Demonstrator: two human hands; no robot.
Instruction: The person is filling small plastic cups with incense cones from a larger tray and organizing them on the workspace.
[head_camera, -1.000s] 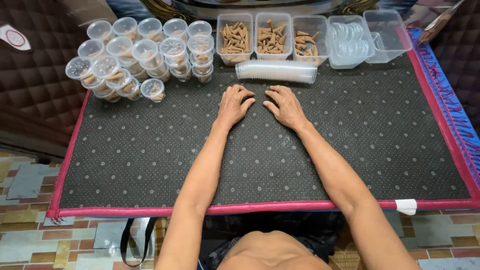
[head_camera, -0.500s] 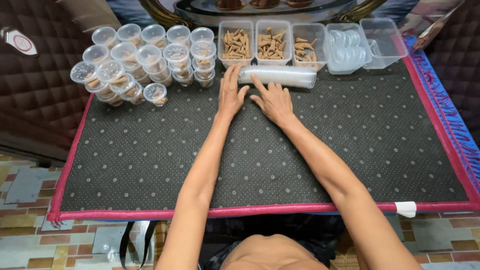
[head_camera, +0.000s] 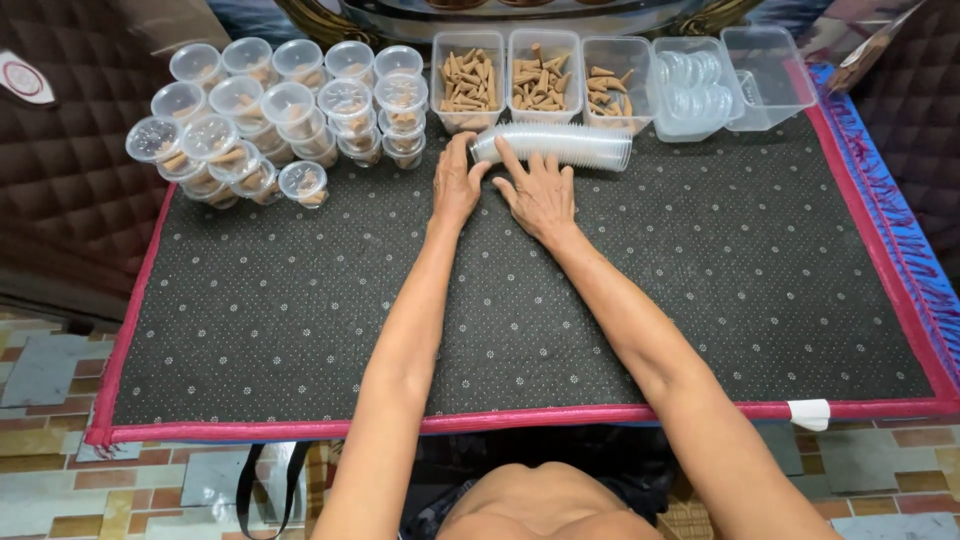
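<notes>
I had my left hand (head_camera: 455, 185) and right hand (head_camera: 540, 190) on the lying sleeve of clear cups (head_camera: 555, 146) — fingers spread, gripping nothing; five clear tubs (head_camera: 615, 75) stood behind it, three holding brown cones (head_camera: 470, 80)

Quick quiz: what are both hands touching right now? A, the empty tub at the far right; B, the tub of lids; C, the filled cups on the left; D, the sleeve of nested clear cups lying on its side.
D: the left hand and right hand both rest their fingers on the stack of clear cups lying sideways on the mat.
</notes>
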